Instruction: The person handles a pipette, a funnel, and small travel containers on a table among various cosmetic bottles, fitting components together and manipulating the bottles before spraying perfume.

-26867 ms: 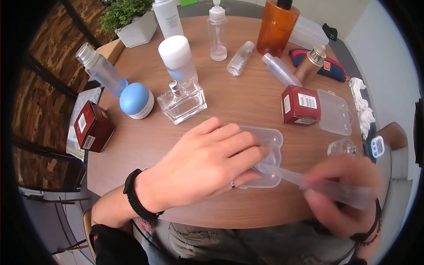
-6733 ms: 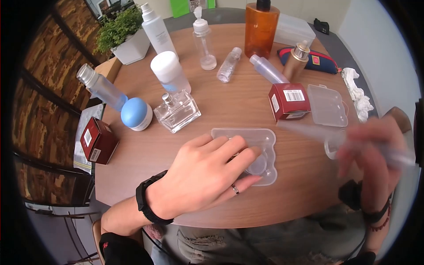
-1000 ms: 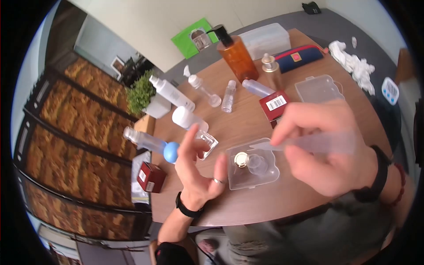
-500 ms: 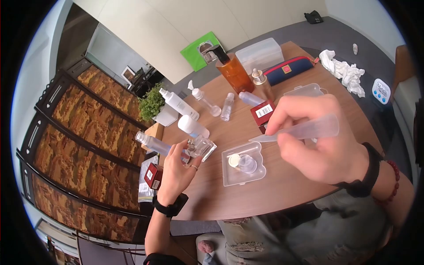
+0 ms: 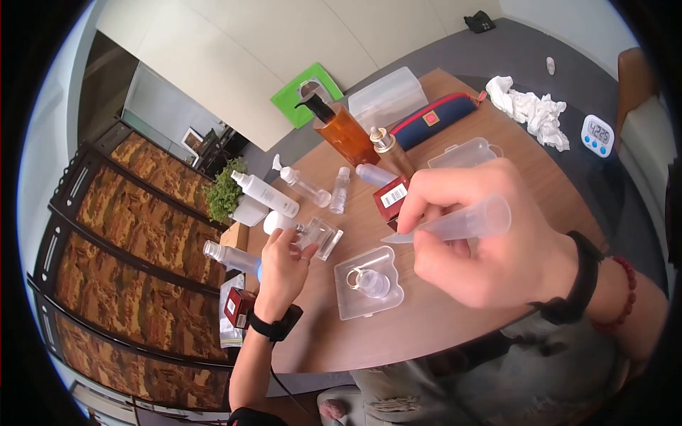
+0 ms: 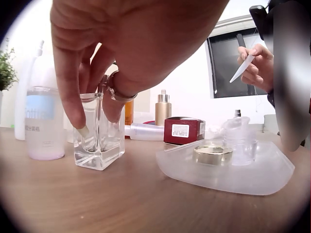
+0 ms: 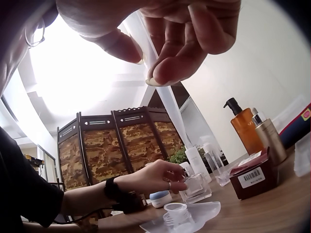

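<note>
My left hand point(image 5: 280, 277) reaches down over a square clear-glass perfume bottle point(image 6: 97, 150) and holds it by its sides, thumb and fingers on opposite faces. The bottle stands upright, its base close to the table. Nearer the camera, my right hand point(image 5: 497, 263) pinches a translucent, tapered plastic cone point(image 5: 462, 221) between thumb and fingers, its narrow tip pointing left. Below that tip lies a shallow clear plastic tray point(image 5: 349, 309). In the tray are a small clear plastic cup point(image 5: 376, 284) and a gold-rimmed round cap point(image 6: 212, 154), side by side.
Behind the perfume bottle stand a white spray bottle point(image 5: 266, 195), a clear pump bottle point(image 5: 304, 187) and an amber pump bottle point(image 5: 346, 135). A dark red box point(image 5: 392, 200) and a clear lid point(image 5: 465, 155) sit beyond my right hand. A blue pouch point(image 5: 435, 122) lies farther back.
My left hand has left the tray, where it rested earlier, and moved left onto the perfume bottle. My right hand keeps the cone, now held steadier. The head view has turned left.
</note>
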`<state>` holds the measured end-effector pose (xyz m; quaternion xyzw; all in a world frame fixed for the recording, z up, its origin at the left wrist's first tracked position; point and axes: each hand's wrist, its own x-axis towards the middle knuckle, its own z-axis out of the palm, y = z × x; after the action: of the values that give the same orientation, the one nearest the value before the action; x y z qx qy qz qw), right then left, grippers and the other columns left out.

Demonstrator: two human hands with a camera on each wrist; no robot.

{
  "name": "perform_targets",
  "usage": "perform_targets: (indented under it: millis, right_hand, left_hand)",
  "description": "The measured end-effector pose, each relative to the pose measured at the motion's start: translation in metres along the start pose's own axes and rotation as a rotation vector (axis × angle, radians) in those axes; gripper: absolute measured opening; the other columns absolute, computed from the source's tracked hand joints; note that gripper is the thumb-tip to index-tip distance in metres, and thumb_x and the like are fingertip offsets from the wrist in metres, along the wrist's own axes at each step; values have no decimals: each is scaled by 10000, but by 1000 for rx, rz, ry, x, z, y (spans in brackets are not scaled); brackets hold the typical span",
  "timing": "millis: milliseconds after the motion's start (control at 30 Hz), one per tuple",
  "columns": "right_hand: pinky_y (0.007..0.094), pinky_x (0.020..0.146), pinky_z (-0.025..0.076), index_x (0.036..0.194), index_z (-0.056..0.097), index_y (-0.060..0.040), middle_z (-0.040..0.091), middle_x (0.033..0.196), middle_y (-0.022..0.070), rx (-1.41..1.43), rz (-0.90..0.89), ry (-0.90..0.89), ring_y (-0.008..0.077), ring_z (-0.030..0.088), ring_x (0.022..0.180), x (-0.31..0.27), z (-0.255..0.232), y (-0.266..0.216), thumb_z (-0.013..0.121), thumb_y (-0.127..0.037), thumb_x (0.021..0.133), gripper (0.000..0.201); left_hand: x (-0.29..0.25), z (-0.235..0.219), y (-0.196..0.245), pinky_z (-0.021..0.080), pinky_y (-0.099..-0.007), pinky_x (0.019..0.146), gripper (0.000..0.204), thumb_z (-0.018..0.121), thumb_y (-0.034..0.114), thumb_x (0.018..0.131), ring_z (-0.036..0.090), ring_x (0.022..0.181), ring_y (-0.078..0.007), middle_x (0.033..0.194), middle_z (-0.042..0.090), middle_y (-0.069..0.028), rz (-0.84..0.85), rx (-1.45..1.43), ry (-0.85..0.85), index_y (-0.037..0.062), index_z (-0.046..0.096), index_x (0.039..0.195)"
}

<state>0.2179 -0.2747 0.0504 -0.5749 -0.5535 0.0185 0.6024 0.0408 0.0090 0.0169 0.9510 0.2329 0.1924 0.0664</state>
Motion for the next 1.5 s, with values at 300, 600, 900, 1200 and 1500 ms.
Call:
perform_targets:
  millis: [300, 600, 900, 1200, 1500]
  right_hand:
    - [228, 534, 332, 867, 641, 16, 579, 630, 2, 70, 129, 72, 32, 487, 580, 2, -20, 12, 566, -30, 815, 103]
    - [208, 569, 361, 1148, 611, -40, 567, 918, -20, 13, 86, 455, 19, 460, 654, 11, -8, 8, 580, -88, 957, 199]
    - [248, 852, 432, 1215, 578, -52, 563, 1052, 32, -157, -91, 607, 105, 521, 939, 14, 3, 6, 592, -102, 989, 232]
    - [199, 613, 373, 1209, 596, -65, 568, 1023, -18, -39, 1, 578, 23, 461, 704, 16, -7, 17, 601, -151, 969, 255]
    - [190, 578, 349, 1195, 608, -73, 578, 982, -30, 179, 48, 690, 20, 441, 660, 14, -1, 2, 599, -174, 962, 254]
  left_hand:
    - [2, 4, 26, 536, -378, 640, 831, 809, 98, 785, 603, 723, -276, 1242, 513, -173, 71, 176, 278, 42, 387, 1498]
    - [41, -23, 64, 501, -326, 661, 536, 772, 108, 791, 558, 708, -175, 937, 605, -102, 213, -112, 6, -8, 618, 1292]
    - [148, 38, 88, 553, -362, 817, 628, 828, 260, 799, 688, 919, -236, 1131, 695, -185, 267, -237, -196, -71, 607, 1285]
    - [150, 38, 87, 547, -298, 721, 364, 824, 187, 795, 684, 776, -146, 853, 730, -94, 207, -387, -243, -45, 698, 1045]
    - [110, -32, 46, 492, -258, 605, 379, 844, 200, 790, 611, 672, -84, 795, 698, -52, 67, -255, -194, -44, 707, 1045]
